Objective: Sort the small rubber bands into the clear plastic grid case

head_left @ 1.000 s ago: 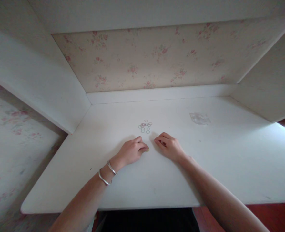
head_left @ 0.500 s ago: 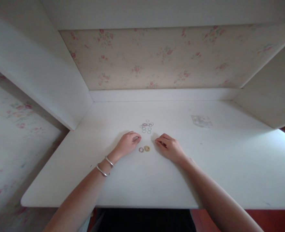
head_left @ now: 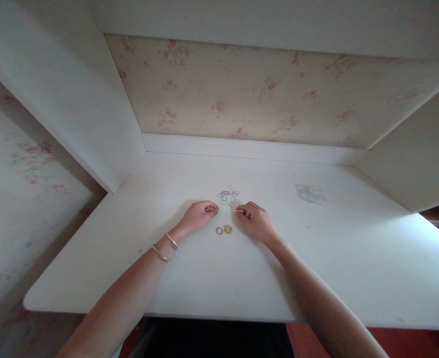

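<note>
On the white desk [head_left: 189, 278], a cluster of small rings [head_left: 228, 195] lies near the middle. The left hand [head_left: 199, 217] rests just in front of it, fingers curled, tips pinched together; whether they grip a ring I cannot tell. The right hand [head_left: 254, 221] sits opposite, fingers bent, tips close to the cluster. Between the hands lie a pink ring [head_left: 219, 230] and a yellow ring [head_left: 227, 229], side by side. Two bracelets [head_left: 166, 247] circle the left wrist. A clear bag [head_left: 310, 193] lies well to the right.
</note>
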`<action>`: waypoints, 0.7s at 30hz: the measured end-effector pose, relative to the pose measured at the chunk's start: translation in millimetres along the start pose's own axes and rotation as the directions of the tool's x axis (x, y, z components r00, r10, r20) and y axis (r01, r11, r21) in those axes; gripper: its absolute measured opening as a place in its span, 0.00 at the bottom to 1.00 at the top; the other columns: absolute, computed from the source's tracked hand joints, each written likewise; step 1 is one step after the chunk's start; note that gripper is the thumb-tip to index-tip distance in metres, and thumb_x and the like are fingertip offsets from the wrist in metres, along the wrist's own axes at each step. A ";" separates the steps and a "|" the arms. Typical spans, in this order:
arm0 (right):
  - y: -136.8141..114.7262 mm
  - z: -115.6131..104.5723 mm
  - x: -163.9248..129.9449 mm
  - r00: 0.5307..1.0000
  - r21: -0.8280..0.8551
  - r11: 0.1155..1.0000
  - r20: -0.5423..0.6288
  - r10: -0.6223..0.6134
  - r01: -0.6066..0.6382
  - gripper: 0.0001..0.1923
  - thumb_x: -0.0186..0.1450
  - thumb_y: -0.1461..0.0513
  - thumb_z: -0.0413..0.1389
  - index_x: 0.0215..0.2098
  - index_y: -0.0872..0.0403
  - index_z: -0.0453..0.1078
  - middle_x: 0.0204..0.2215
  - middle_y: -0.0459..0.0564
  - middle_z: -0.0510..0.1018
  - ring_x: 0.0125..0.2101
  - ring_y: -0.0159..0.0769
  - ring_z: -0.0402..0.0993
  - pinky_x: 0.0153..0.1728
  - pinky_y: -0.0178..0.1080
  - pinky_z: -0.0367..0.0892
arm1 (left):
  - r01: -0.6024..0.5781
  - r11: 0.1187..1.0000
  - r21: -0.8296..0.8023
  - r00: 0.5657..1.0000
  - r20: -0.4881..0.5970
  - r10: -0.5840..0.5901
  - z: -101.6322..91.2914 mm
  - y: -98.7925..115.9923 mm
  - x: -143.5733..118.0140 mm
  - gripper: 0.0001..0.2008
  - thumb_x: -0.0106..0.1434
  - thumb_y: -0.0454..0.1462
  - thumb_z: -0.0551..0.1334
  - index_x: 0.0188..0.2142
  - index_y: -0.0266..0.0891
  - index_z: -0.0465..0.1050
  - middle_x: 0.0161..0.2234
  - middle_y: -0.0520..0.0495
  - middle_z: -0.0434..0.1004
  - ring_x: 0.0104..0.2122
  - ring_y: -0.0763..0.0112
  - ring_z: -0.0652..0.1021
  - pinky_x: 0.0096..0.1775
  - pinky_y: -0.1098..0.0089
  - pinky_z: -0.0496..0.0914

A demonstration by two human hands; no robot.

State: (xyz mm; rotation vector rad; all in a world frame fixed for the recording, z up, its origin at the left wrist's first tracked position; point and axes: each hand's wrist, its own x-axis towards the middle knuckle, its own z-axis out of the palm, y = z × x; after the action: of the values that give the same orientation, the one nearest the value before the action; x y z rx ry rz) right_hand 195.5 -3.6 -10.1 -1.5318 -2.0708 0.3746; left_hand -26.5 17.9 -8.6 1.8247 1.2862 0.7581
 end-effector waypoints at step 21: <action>-4.6 2.6 -5.5 0.995 -0.117 0.991 0.077 -0.057 0.066 0.12 0.69 0.60 0.44 0.37 0.53 0.69 0.36 0.50 0.71 0.33 0.32 0.70 0.34 0.33 0.61 | -0.223 0.921 0.318 0.943 0.310 0.122 -19.3 18.8 -15.8 0.24 0.49 0.50 0.66 0.43 0.44 0.75 0.36 0.51 0.74 0.33 0.70 0.74 0.35 0.73 0.65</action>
State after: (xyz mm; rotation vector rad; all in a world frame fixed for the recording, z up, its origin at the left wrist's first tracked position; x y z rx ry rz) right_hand 191.5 -10.1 -11.3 -1.5393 -2.2279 0.2934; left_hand -37.8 4.0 17.0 2.2645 1.1286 0.3475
